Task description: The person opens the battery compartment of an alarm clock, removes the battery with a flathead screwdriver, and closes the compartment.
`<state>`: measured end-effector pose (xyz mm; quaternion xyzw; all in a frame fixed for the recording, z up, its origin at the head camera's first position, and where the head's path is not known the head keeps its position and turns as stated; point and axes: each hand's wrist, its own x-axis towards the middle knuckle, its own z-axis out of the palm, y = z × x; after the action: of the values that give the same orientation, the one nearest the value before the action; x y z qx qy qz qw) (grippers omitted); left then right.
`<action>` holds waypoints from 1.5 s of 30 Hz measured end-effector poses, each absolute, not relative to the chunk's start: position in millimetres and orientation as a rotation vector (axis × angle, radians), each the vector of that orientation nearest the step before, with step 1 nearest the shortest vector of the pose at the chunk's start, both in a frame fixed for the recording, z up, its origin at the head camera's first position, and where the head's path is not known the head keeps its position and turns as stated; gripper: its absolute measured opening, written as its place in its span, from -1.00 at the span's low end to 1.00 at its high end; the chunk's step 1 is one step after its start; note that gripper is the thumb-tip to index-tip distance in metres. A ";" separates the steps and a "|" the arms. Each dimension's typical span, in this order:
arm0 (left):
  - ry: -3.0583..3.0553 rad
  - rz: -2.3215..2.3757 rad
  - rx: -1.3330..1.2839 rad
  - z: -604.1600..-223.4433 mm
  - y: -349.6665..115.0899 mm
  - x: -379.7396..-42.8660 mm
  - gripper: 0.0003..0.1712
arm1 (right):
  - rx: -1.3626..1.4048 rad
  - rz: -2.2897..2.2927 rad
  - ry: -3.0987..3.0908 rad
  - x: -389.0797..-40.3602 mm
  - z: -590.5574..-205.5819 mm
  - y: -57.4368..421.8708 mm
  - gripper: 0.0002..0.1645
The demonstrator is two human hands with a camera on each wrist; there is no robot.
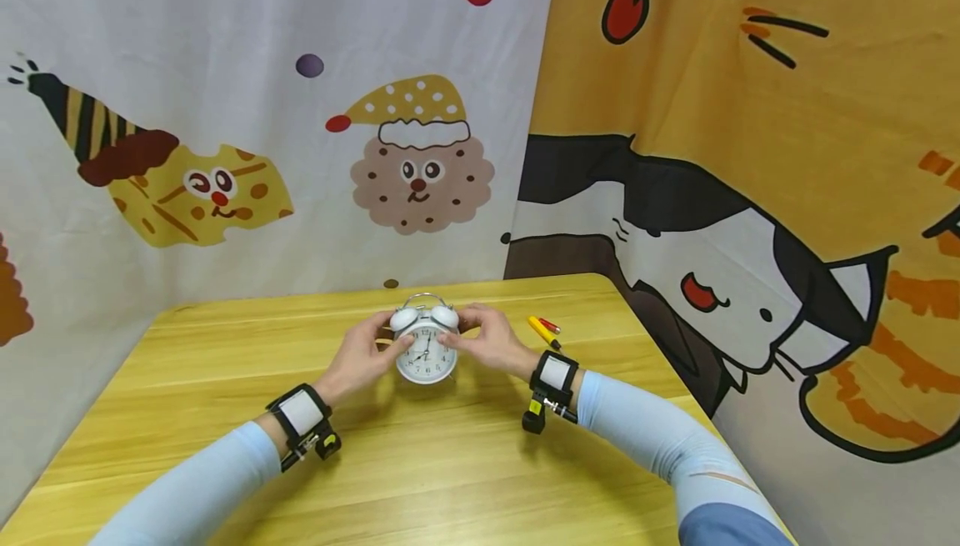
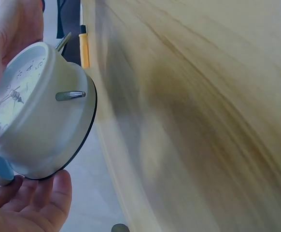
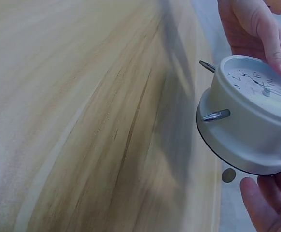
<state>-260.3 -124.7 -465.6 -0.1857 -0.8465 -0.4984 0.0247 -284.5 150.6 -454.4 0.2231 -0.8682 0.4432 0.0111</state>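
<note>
A white twin-bell alarm clock (image 1: 426,365) is gripped between both hands, its dial facing up toward the head camera. My left hand (image 1: 366,358) holds its left side, thumb on the front near the dial and fingers behind. On the other side my right hand (image 1: 491,342) grips it the same way, thumb over the dial's edge. Two small metal feet (image 2: 71,95) stick out of the clock's casing in the left wrist view. From the right wrist view, the clock (image 3: 246,130) is tilted, with fingers (image 3: 261,205) of the right hand under its back rim.
A yellow tool with a dark end (image 1: 543,333) and a small red one (image 1: 550,326) lie on the wooden table (image 1: 450,479) beyond the right wrist. A printed cartoon curtain (image 1: 420,262) hangs behind the table's back edge, and another one (image 1: 675,112) hangs along the right.
</note>
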 end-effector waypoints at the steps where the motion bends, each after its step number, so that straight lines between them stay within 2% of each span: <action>1: -2.626 -1.543 -0.570 -465.6 -124.1 -261.0 -0.30 | 0.684 1.388 -2.712 -285.1 -454.7 150.5 -0.52; 7: -2.668 -1.502 -0.525 -466.4 -121.6 -265.8 -0.29 | 0.606 1.487 -2.718 -288.0 -457.2 150.0 -0.57; 21: -2.732 -1.497 -0.506 -474.7 -120.7 -279.9 -0.32 | 0.428 1.758 -2.802 -295.0 -463.6 150.2 -0.44; 29: -2.791 -1.479 -0.491 -476.7 -121.4 -281.6 -0.46 | 0.350 1.716 -2.899 -300.9 -468.1 148.9 -0.44; 36: -2.891 -1.539 -0.405 -474.5 -121.8 -285.3 -0.33 | 0.294 1.729 -2.944 -305.1 -469.9 147.5 -0.39; 45: -2.971 -1.576 -0.351 -471.0 -120.4 -291.1 -0.35 | 0.315 1.726 -2.966 -312.4 -477.3 146.3 -0.43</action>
<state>-291.1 -120.4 -471.0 -0.1032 -0.8723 -0.4627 -0.1197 -312.4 146.3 -477.3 0.0902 -0.8507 0.4951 -0.1518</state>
